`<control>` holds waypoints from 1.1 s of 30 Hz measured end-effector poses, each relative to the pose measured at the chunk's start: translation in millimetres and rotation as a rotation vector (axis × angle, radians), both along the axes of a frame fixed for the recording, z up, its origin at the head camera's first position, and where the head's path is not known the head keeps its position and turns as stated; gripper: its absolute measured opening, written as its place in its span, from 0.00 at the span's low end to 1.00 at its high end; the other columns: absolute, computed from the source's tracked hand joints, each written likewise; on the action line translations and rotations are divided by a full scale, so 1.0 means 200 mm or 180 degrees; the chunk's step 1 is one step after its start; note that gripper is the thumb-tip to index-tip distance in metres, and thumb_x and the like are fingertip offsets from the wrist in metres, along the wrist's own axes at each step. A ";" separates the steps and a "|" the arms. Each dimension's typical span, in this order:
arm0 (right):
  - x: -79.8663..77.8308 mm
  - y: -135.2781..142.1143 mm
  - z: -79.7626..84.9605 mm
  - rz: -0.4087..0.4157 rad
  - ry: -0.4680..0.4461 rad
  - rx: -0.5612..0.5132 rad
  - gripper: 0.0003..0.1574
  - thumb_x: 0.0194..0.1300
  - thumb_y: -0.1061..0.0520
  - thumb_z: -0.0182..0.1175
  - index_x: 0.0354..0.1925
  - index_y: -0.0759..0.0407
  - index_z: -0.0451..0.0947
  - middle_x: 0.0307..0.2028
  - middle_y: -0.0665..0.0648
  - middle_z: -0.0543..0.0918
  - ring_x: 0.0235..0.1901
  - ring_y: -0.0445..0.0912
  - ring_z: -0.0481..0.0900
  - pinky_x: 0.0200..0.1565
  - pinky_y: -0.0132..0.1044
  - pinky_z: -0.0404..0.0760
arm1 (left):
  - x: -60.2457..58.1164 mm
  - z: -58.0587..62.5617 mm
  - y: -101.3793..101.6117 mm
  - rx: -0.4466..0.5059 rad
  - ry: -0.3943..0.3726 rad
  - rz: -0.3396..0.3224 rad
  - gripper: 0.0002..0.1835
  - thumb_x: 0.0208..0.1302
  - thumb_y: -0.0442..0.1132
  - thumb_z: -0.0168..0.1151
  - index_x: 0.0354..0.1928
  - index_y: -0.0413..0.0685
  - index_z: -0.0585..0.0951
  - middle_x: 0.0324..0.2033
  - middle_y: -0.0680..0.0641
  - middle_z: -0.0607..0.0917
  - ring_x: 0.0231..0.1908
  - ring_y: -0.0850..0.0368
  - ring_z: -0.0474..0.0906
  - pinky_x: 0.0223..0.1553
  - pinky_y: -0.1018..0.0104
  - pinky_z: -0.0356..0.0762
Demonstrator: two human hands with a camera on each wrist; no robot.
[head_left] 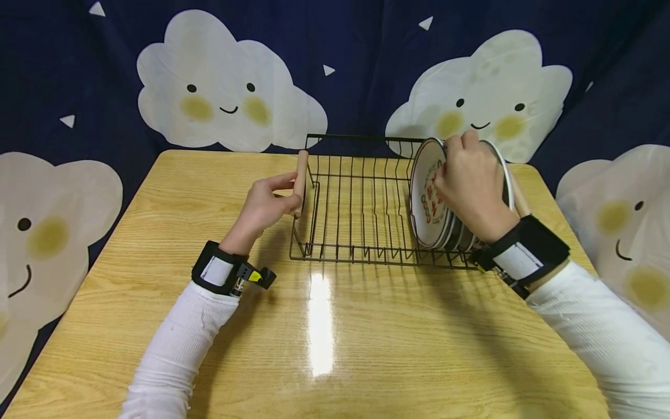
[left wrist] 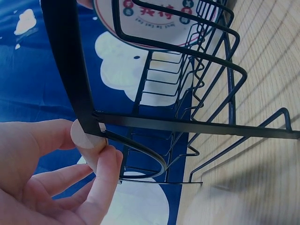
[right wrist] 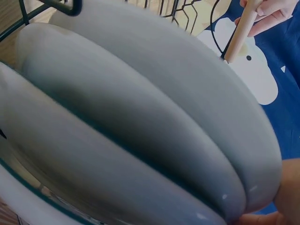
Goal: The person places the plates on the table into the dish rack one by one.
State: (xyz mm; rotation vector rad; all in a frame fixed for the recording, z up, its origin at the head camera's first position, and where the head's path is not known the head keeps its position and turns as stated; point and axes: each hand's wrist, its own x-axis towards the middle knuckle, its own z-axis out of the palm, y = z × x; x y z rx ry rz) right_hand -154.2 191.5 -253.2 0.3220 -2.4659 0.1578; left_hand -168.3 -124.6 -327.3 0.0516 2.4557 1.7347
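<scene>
A black wire dish rack (head_left: pixel 356 262) stands on the table, several white plates upright in its right end. My left hand (head_left: pixel 264 205) pinches the rack's left wooden handle (head_left: pixel 302 166) between thumb and fingers; the left wrist view shows the fingertips round the handle's end (left wrist: pixel 88 143). At the other end my right hand (head_left: pixel 471 183) grips the upper rim of the leftmost plate (head_left: pixel 425 195), which has red characters and a coloured border on its face. From the right wrist, the undersides of the plates (right wrist: pixel 154 61) fill the view, with the fingers (right wrist: pixel 288 187) at their edge.
The wooden table (head_left: pixel 251 355) extends in front of the rack and to its left. Behind hangs a dark blue cloth (head_left: pixel 356 35) printed with smiling clouds. The rack's right wooden handle (head_left: pixel 520 195) shows beside the plates. Wire slots fill the rack's middle.
</scene>
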 end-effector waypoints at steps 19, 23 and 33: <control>-0.01 -0.02 -0.01 -0.0119 -0.0206 0.0058 0.12 0.60 0.59 0.50 0.31 0.71 0.72 0.32 0.66 0.70 0.28 0.61 0.67 0.21 0.59 0.70 | 0.00 0.01 0.00 -0.0030 0.0008 -0.0015 0.30 0.56 0.33 0.59 0.63 0.55 0.70 0.51 0.45 0.77 0.35 0.53 0.79 0.29 0.70 0.77; -0.01 -0.03 -0.01 -0.0116 -0.0197 0.0122 0.17 0.62 0.56 0.50 0.35 0.71 0.74 0.34 0.68 0.72 0.30 0.62 0.68 0.23 0.59 0.71 | 0.00 0.01 0.00 -0.0092 -0.0002 -0.0021 0.30 0.56 0.34 0.59 0.63 0.55 0.69 0.51 0.45 0.77 0.36 0.53 0.79 0.29 0.69 0.77; 0.00 -0.06 -0.02 -0.0068 -0.0160 0.0200 0.20 0.63 0.52 0.51 0.41 0.69 0.77 0.36 0.69 0.74 0.34 0.63 0.70 0.24 0.58 0.73 | 0.00 0.03 -0.01 -0.0279 0.0023 -0.0092 0.30 0.57 0.36 0.59 0.64 0.54 0.68 0.54 0.47 0.76 0.39 0.52 0.80 0.31 0.68 0.76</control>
